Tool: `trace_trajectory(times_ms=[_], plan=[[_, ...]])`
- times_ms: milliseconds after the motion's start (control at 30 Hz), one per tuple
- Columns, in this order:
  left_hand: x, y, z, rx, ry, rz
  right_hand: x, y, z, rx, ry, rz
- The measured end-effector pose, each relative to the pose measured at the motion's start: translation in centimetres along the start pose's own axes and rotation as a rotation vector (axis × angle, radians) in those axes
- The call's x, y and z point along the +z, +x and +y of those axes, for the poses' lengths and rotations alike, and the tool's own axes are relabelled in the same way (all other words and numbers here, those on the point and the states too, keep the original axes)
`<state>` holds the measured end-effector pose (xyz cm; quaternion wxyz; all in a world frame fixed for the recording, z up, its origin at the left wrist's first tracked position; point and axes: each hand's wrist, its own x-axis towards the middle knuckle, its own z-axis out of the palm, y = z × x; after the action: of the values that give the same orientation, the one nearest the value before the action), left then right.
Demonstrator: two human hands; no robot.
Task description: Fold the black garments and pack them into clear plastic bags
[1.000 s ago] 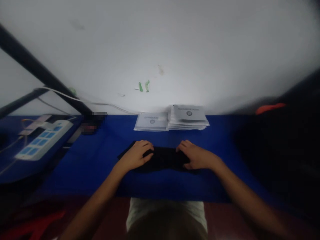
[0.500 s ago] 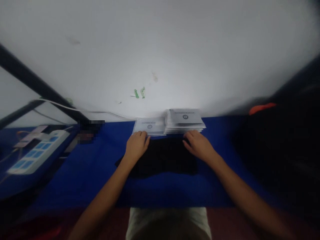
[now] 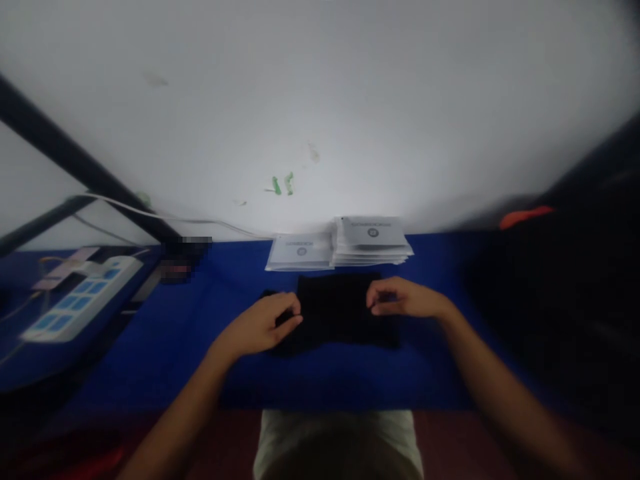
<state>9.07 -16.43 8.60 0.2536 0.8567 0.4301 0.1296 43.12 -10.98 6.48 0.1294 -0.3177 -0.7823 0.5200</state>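
A piece of black cloth (image 3: pixel 335 310), apparently a folded garment, lies on the blue table in front of me. At its left side is my left hand (image 3: pixel 263 323), thumb and fingertips brought close together in a pinch on the fabric. My right hand (image 3: pixel 405 298) pinches the cloth near its right side, fingers curled toward the thumb. Dark fabric shows inside the curl of both hands, so the exact grip is hard to make out. Just beyond the cloth lie a flat white printed packet (image 3: pixel 300 253) and a stack of similar packets (image 3: pixel 373 240).
The blue tabletop (image 3: pixel 195 333) meets a pale wall (image 3: pixel 350 100) at the back. On the left are a white power strip (image 3: pixel 83 300), a black frame bar (image 3: pixel 100 177) and a thin white cable (image 3: pixel 190 220). A dark mass with an orange item (image 3: pixel 525 217) stands right.
Both hands have drawn back toward me from the cloth's far edge to its sides. Their fingers have gone from lying spread on it to curling in a pinch.
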Motion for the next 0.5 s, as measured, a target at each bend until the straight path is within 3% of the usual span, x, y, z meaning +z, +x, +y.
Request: trace_trajectory(times_ms=[100, 167, 233, 367, 500], plan=[[-1.1, -1.3, 1.8, 0.049, -0.164, -0.179, -0.2, -0.6, -0.3, 0.141, 0.258, -0.241], [-1.2, -1.5, 2.2, 0.038, -0.251, -0.286, 0.1, -0.4, -0.1, 0.184, 0.333, -0.227], [-0.5, -1.1, 2.0, 0.008, -0.259, -0.287, 0.6, 0.5, 0.5, 0.184, 0.392, -0.034], [2.4, 0.8, 1.1, 0.054, -0.068, -0.13, 1.2, 2.4, 2.3, 0.177, 0.668, 0.453], [5.2, 2.5, 0.5, 0.075, 0.14, -0.165, 0.6, 3.1, 3.7, 0.138, 0.993, 0.602]])
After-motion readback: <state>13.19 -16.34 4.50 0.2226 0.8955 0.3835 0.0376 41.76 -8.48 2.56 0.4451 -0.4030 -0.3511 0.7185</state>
